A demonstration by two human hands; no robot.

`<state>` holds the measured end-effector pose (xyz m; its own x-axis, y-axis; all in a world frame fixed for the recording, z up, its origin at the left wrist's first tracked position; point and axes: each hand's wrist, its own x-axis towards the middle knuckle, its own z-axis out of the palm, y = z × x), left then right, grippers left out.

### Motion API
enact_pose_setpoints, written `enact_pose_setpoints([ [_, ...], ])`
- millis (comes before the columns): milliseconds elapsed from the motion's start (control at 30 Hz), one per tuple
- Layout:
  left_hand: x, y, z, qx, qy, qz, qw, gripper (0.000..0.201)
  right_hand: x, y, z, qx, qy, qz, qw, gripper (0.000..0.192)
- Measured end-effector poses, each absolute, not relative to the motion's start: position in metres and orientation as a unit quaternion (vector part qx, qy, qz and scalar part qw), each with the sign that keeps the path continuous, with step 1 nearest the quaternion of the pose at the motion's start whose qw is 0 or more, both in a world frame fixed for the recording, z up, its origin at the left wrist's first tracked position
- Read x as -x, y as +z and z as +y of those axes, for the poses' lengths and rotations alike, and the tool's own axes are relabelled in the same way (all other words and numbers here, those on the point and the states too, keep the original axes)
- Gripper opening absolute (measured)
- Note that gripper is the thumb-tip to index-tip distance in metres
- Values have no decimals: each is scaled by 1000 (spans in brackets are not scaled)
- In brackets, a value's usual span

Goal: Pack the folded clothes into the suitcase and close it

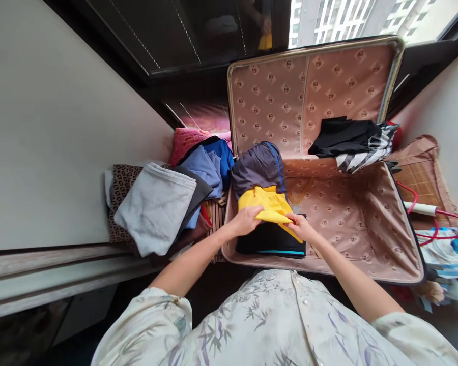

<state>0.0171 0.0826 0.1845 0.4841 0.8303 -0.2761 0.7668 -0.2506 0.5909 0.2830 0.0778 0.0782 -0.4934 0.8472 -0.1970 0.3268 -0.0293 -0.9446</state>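
The left hand (248, 220) and right hand (302, 227) each pinch an edge of the yellow cloth (269, 202), held between them over the suitcase (339, 218). Black clothing (257, 239) lies beneath the hands, a grey bundle (254, 168) just beyond. Piled clothes (156, 203) sit left of the left hand; black cloth (343, 136) lies beyond the right.

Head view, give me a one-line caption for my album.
Left hand and right hand hold a yellow garment over black clothing in an open suitcase.
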Motion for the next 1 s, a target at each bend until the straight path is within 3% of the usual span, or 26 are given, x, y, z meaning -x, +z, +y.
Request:
enact_pose_setpoints([
  [167, -44, 164, 37, -748, 112, 468, 458, 19, -358, 109, 48, 459, 503, -705, 197, 22],
  [367, -66, 126, 9, -737, 77, 391, 546, 17, -382, 117, 21, 470, 438, -764, 59, 19],
  [600, -74, 146, 5, -682, 81, 363, 630, 14, -404, 159, 9, 474, 477, -729, 130, 18],
  [767, -85, 162, 31, -708, 122, 375, 586, 15, -427, 187, 33, 485, 436, -745, 139, 23],
  [1000, -120, 175, 114, -804, 182, 372, 428, 27, -463, 202, 93, 508, 272, -801, 164, 23],
])
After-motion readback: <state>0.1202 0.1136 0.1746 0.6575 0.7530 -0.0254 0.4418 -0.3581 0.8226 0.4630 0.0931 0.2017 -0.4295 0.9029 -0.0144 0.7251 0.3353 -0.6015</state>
